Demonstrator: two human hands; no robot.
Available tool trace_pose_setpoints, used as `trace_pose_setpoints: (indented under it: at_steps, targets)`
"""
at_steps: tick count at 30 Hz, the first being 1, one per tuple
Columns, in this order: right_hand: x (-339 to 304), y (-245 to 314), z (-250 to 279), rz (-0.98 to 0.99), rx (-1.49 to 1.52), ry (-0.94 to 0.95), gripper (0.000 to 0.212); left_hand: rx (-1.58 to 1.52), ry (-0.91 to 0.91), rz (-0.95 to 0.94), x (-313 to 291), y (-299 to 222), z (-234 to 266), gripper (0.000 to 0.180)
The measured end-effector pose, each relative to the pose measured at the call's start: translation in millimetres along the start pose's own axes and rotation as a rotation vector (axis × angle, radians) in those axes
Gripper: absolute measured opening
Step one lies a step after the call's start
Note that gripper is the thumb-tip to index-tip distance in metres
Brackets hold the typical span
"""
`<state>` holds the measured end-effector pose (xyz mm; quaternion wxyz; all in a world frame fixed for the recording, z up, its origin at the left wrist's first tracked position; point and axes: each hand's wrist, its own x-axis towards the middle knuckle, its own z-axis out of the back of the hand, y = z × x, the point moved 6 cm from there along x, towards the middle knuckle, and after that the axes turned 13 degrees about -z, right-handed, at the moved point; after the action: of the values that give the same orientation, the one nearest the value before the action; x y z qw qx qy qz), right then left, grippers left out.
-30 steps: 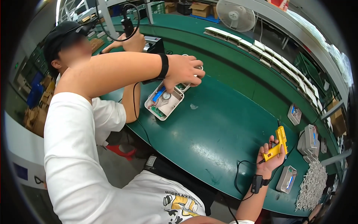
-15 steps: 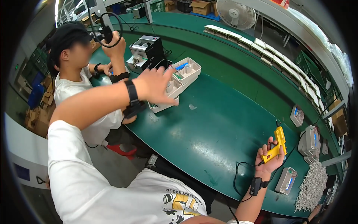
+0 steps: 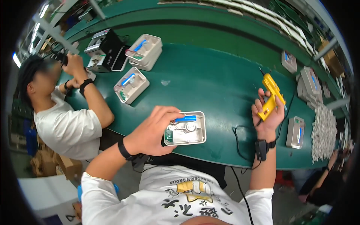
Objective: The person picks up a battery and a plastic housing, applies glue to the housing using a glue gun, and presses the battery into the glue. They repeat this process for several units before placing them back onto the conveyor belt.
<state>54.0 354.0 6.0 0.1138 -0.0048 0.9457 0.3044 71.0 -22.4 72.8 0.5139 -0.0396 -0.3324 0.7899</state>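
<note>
My left hand (image 3: 152,131) grips a pale plastic housing (image 3: 203,129) by its left end, above the table's front edge. Inside it are a blue cylindrical battery, a round speaker-like part, thin wires and a green circuit board. My right hand (image 3: 270,112) is closed round the handle of a yellow hot glue gun (image 3: 271,92), its dark tip pointing away toward the far side. A black cord runs from the gun's handle. Left of my held housing, a similar open housing (image 3: 131,85) lies on the table, near a stack of housings (image 3: 148,52).
A co-worker (image 3: 67,116) sits at the left, hands raised by a black-and-silver machine (image 3: 103,48). On the green table (image 3: 210,82), more housings (image 3: 296,133) stand at the right beside a heap of small white pieces (image 3: 324,133). Another person's arm (image 3: 328,168) shows at the right.
My left hand has come back from the stacked housings at the left and now holds one in front of me. The glue gun stays in my right hand. The view has turned.
</note>
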Motion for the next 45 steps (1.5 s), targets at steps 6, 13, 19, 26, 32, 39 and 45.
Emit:
trace_pose_setpoints:
  at_steps: [6,13,19,26,32,39,45]
  targets:
    - [0.2,8.3,9.9,-0.019,-0.063,-0.030,0.032,-0.003,0.028,-0.006,21.4,-8.4,-10.6,0.057]
    - [-8.5,1.1,-6.5,0.015,-0.304,0.018,0.033,0.434,0.150,0.124,46.3,-20.1,-14.7,0.020]
    - [-8.1,-1.5,-13.4,0.120,-0.601,-0.085,0.025,0.298,0.027,0.065,44.3,-18.4,-0.2,0.018]
    - [-76.0,-16.3,-78.1,-0.072,-0.911,-0.096,0.038,-0.213,-0.385,0.142,5.5,0.1,-16.4,0.012]
    - [-113.2,-72.8,-87.5,-0.413,-1.128,0.024,0.037,-0.583,-0.904,0.239,-18.5,22.4,-67.8,0.010]
    - [-98.1,-100.1,-112.8,-0.414,-1.409,0.090,0.030,-0.608,-0.956,0.202,-24.3,24.5,-72.4,0.009]
    - [-98.1,-110.5,-112.7,-0.367,-1.560,0.157,0.027,-0.573,-0.996,0.173,-25.3,25.3,-74.3,0.014]
